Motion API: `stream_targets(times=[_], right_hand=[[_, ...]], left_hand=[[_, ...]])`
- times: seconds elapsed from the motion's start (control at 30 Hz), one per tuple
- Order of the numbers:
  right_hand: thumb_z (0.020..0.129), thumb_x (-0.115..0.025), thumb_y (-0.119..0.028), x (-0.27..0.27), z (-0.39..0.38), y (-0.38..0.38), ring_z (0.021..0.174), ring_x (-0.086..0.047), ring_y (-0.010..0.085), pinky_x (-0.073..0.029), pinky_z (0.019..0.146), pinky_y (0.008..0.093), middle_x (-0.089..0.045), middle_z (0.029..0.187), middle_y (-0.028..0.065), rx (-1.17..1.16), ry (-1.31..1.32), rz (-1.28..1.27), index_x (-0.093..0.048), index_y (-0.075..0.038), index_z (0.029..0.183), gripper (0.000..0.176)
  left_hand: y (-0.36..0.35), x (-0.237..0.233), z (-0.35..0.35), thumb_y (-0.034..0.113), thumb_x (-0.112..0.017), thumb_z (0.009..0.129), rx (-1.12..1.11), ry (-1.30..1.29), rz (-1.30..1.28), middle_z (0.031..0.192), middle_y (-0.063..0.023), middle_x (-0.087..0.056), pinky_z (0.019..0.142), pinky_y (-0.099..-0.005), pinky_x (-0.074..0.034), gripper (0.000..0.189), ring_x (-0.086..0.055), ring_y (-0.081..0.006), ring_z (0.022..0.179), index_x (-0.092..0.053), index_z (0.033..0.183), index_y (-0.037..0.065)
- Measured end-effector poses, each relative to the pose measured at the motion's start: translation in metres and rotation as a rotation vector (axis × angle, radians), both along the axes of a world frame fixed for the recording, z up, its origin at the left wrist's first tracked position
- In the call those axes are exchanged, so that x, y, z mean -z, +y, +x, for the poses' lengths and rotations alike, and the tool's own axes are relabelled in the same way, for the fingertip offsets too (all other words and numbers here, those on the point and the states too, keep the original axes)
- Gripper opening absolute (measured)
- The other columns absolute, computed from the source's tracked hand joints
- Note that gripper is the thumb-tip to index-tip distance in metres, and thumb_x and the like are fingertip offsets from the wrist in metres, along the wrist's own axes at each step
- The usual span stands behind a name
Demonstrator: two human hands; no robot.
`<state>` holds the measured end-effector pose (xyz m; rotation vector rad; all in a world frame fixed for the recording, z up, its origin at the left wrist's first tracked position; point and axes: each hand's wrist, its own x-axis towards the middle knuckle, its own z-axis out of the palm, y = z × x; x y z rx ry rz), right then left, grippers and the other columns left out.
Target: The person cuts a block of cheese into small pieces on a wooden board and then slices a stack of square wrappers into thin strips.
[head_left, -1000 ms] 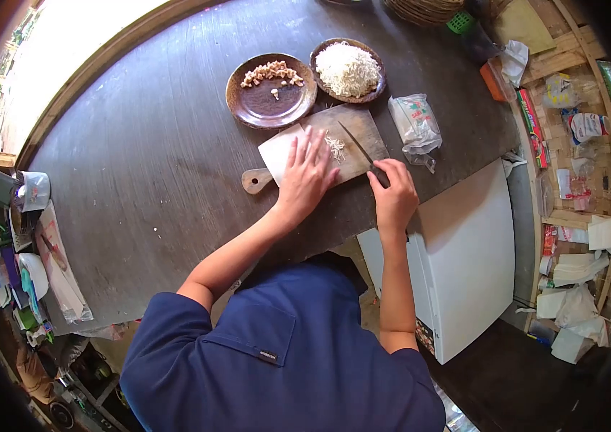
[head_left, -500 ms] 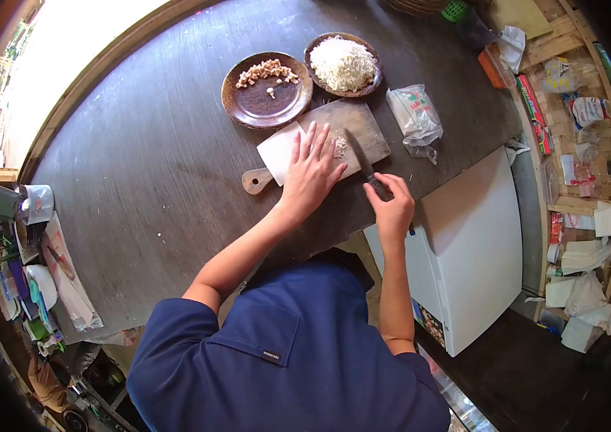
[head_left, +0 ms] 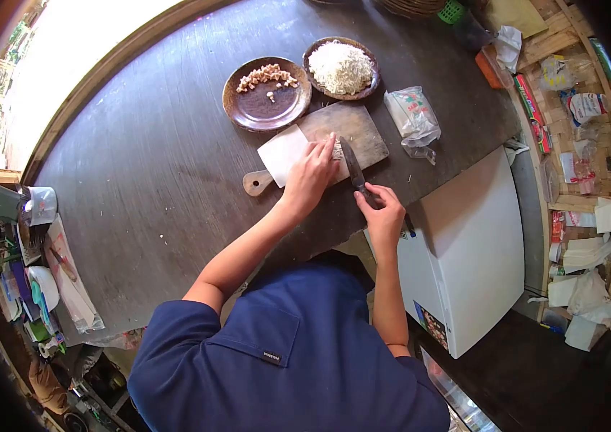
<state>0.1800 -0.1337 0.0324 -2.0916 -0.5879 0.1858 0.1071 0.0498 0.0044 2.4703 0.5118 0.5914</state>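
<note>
My right hand (head_left: 382, 214) grips the dark handle of a kitchen knife (head_left: 352, 160), its blade pointing away from me over the wooden cutting board (head_left: 366, 129). Just left of the blade, my left hand (head_left: 311, 174) rests on the board with its fingers bent and drawn together. Some pale thin shreds (head_left: 338, 150) lie between its fingertips and the blade; what the fingers press on is mostly hidden. Partly under that hand is a flat white rectangular piece (head_left: 281, 153), at the handle end of the board.
Behind the board stand a brown plate (head_left: 262, 117) with small light-brown chunks and a bowl (head_left: 371, 86) heaped with white shreds. A plastic-wrapped packet (head_left: 412, 115) lies to the right on the dark table (head_left: 147, 187). A white cabinet (head_left: 474, 252) stands below its right edge.
My left hand's fingers, spread flat before, have drawn together and bent beside the blade. My right hand and the knife have shifted slightly left, closer to the left fingertips.
</note>
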Motion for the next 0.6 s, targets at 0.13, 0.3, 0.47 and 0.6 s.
stream_targets(times=[0.13,0.3,0.47,0.6], right_hand=[[0.083,-0.09,-0.012,0.0,-0.001,-0.001,0.082,-0.07,0.0209,-0.056,0.075,0.0342,-0.078,0.106,0.0094,0.014,-0.023,0.026,-0.081,-0.002,0.11,0.03],[0.083,-0.09,-0.014,-0.001,0.024,-0.008,0.085,-0.07,0.0209,-0.056,0.078,0.0349,-0.078,0.106,0.0093,0.114,-0.048,-0.019,-0.081,-0.002,0.11,0.031],[0.085,-0.09,-0.014,0.004,0.027,-0.009,0.088,-0.071,0.0207,-0.056,0.08,0.0339,-0.078,0.108,0.0097,0.056,0.047,-0.005,-0.081,-0.001,0.111,0.03],[0.084,-0.09,-0.012,-0.001,0.01,-0.007,0.091,-0.072,0.0207,-0.058,0.082,0.0336,-0.078,0.109,0.0102,0.0,0.136,-0.007,-0.081,-0.001,0.111,0.03]], left_hand=[[-0.002,0.0,0.002,0.015,-0.073,0.095,0.01,0.011,-0.071,0.141,-0.0211,-0.063,0.111,-0.0429,-0.05,0.066,-0.06,-0.0362,0.129,-0.049,0.153,-0.005],[0.003,-0.007,-0.002,0.009,-0.074,0.093,-0.029,-0.048,-0.061,0.152,-0.0216,-0.056,0.115,-0.045,-0.047,0.067,-0.057,-0.0393,0.132,-0.048,0.154,-0.006],[0.006,-0.004,-0.001,0.007,-0.074,0.093,0.009,-0.057,-0.159,0.147,-0.0208,-0.06,0.111,-0.0451,-0.049,0.064,-0.058,-0.0385,0.13,-0.052,0.151,-0.005],[0.008,0.001,0.002,0.006,-0.074,0.093,0.001,-0.086,-0.174,0.142,-0.0208,-0.063,0.109,-0.045,-0.05,0.06,-0.06,-0.0382,0.128,-0.054,0.149,-0.005]])
